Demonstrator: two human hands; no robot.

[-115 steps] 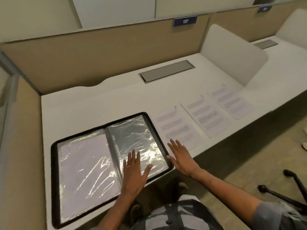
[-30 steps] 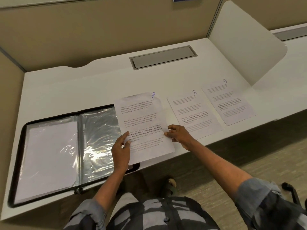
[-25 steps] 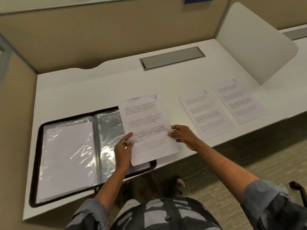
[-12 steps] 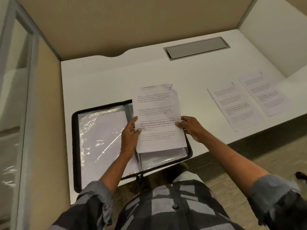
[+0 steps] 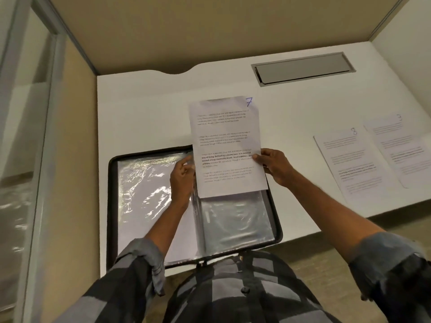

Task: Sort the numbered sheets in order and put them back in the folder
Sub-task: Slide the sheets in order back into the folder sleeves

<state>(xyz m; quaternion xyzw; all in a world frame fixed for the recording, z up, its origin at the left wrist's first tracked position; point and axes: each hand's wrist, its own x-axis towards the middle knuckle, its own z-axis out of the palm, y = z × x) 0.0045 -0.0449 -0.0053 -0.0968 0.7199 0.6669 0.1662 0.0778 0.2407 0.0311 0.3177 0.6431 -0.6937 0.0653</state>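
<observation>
Sheet 7 [image 5: 227, 148] is held between both hands over the right half of the open folder [image 5: 112, 206]. Its lower end lies across the clear pocket [image 5: 235, 220]; its numbered top reaches past the folder's far rim. Whether the bottom edge is inside the pocket cannot be told.

Grip: the right hand [image 5: 276, 169] pinches the right edge at mid-height, thumb on top. The left hand [image 5: 182, 180] pinches the left edge at about the same height, index finger extended along it.

Step, judged: feeding 7 into the pocket. Keep the page taut and square to the pocket's sides, lead with the bottom corners, and draw both hands toward the body evenly so the film does not buckle.

Pose: forearms converge from below, wrists nearly straight.

Outward, right of the right hand: sheet 8 [image 5: 347, 164] and sheet 9 [image 5: 401, 145] lie flat on the desk [image 5: 144, 108].
</observation>
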